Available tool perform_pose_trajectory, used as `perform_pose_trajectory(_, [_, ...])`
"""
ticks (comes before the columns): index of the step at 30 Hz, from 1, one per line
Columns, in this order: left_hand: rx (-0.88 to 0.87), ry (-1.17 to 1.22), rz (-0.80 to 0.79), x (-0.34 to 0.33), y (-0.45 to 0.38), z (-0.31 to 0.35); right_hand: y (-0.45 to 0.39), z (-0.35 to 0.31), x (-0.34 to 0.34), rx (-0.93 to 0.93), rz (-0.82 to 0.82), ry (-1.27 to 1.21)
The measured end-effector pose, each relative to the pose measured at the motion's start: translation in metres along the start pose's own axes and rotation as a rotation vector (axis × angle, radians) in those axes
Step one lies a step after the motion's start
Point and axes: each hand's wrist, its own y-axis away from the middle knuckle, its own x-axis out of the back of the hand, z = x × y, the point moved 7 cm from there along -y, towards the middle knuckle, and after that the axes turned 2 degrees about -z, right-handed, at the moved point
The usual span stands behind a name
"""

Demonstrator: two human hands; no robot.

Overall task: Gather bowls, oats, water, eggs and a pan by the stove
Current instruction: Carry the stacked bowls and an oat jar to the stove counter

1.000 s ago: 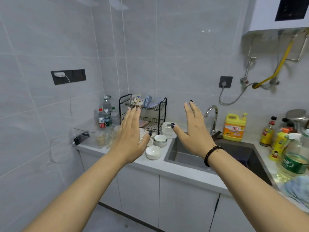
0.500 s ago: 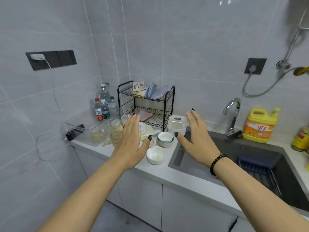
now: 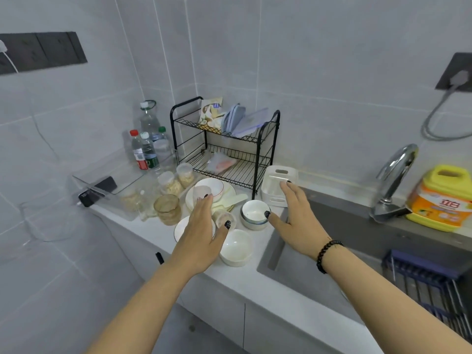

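Both hands out over the dish cluster at the counter corner, nothing held. Left hand [image 3: 201, 233] flat, fingers straight and together, thumb out, hovering above the plates and a small cup [image 3: 224, 218]. Right hand [image 3: 297, 221] spread, fingers straight, over the sink [image 3: 293, 274] edge, thumb tip close by the blue-rimmed bowl [image 3: 254, 217].

Step in hand, as I judge it: pick up bowls first. Nearest is the plain white bowl [image 3: 236, 247], just beside the left thumb, standing alone on the countertop [image 3: 245, 284], so it's the easy first grab. Blue-rimmed bowl looks like two nested; I'd lift it by the rim with the right hand and keep it level so the pair doesn't split. Red-rimmed bowl [image 3: 209, 189] sits on a stack of plates with a pale spatula alongside; lift straight up, don't drag.

Oats are probably the lidded jars [image 3: 176, 181] of pale flakes beside the wire rack [image 3: 224, 146]; water bottles [image 3: 146, 152] stand behind them in the corner. The amber glass [image 3: 167, 209] sits in front of the jars, so reach around it.

Hard to tell: the left hand covers part of a rimmed plate [image 3: 182, 227] and the cup's contents. No eggs, pan or stove in view. Right edge blurred; sink rack and detergent jug [image 3: 440, 200] partly cut off. Clear tray left of the jars is hard to read.
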Motion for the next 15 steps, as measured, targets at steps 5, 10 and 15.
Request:
perform_pose_trajectory(5, [0.068, 0.103, -0.042, -0.014, -0.039, -0.037, -0.042, 0.021, -0.029, -0.101, -0.045, -0.033])
perform_pose_trajectory(10, [0.114, 0.304, -0.137, -0.044, -0.086, -0.069, -0.087, 0.045, -0.061, -0.159, 0.009, -0.045])
perform_pose_trajectory(15, [0.113, 0.337, -0.261, -0.061, -0.138, -0.095, -0.12, 0.08, -0.095, -0.367, 0.068, -0.226])
